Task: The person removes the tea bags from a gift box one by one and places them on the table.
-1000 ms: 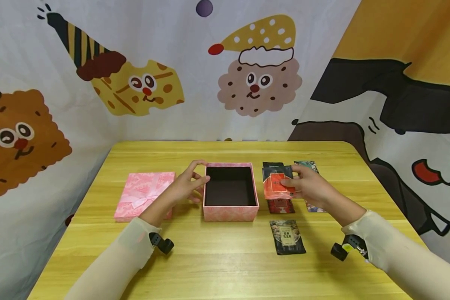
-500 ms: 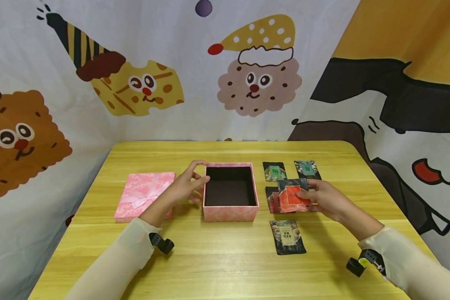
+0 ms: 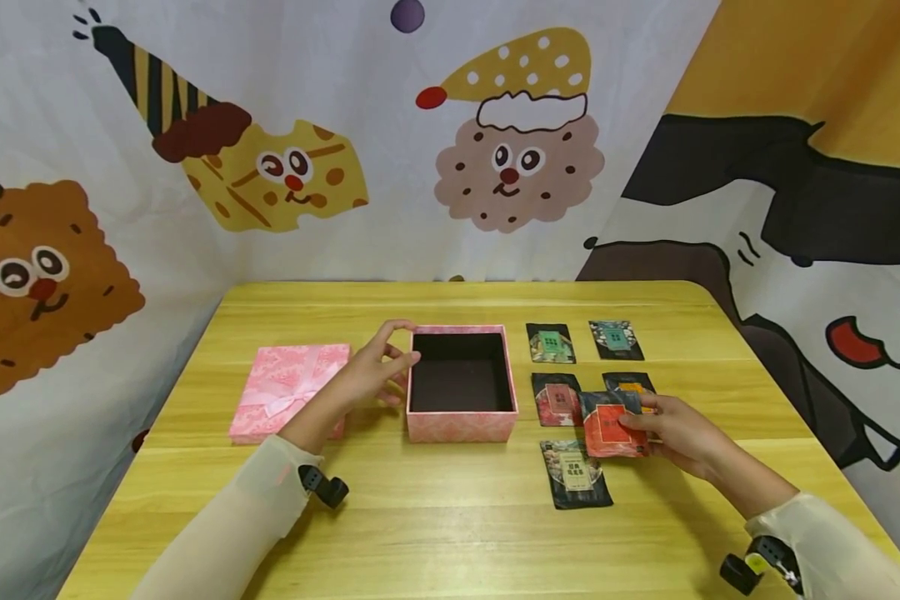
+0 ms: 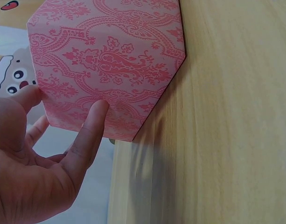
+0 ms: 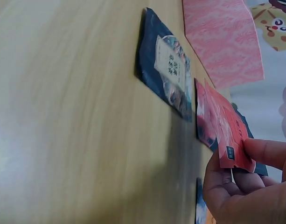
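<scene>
My right hand pinches a red-and-black sachet by its right edge, thumb on its printed face, above the table. In the right wrist view the held sachet tilts, apart from the tabletop. To the left, my left hand touches the left side of an uncovered pink box with a dark interior. In the left wrist view, its extended fingers are spread against the patterned box wall, not wrapped round it. Under and beside the held sachet lie a dark red sachet and an orange-labelled sachet, partly hidden.
A pink lid with a ribbon bow lies left of the box, partly behind my left forearm. Two green-labelled sachets, one left and one right, lie at the back right. A cream-labelled black sachet lies nearer the front.
My right hand has moved toward the front right with the red sachet, uncovering the sachets at the back. The left hand has stayed at the box.
</scene>
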Tool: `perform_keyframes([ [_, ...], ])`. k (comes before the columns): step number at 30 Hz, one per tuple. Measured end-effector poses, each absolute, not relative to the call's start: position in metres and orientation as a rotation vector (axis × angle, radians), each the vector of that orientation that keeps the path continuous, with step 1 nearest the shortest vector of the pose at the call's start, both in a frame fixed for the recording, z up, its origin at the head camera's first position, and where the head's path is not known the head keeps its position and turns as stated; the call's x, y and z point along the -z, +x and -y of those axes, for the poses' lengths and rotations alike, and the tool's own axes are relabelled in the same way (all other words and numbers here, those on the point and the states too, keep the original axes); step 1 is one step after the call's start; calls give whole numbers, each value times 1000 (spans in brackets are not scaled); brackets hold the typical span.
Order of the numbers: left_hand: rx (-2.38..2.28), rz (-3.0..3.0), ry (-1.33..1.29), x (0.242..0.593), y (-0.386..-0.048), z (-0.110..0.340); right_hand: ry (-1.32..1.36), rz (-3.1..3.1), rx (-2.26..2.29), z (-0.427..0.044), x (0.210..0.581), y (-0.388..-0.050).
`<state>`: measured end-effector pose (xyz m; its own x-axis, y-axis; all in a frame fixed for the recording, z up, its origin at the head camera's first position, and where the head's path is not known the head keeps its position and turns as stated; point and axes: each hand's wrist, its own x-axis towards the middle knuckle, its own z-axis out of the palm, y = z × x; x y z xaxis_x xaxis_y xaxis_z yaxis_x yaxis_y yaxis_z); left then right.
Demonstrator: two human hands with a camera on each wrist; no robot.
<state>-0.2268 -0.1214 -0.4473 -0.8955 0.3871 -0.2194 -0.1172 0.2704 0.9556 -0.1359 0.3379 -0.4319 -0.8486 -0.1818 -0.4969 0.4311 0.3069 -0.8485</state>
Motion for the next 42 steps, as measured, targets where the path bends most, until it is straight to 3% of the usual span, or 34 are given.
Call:
perform_keyframes([
  [21,-1677,-2118,238,447,-227,122,274,-1956,1563,-386,449,-108],
  [30,-1670,-2136,261,447,-227,122,351,-2320,1243,-380,449,-103],
  [42,-1660,-2141,246,447,-227,121,254,-2636,817,-381,453,-102],
])
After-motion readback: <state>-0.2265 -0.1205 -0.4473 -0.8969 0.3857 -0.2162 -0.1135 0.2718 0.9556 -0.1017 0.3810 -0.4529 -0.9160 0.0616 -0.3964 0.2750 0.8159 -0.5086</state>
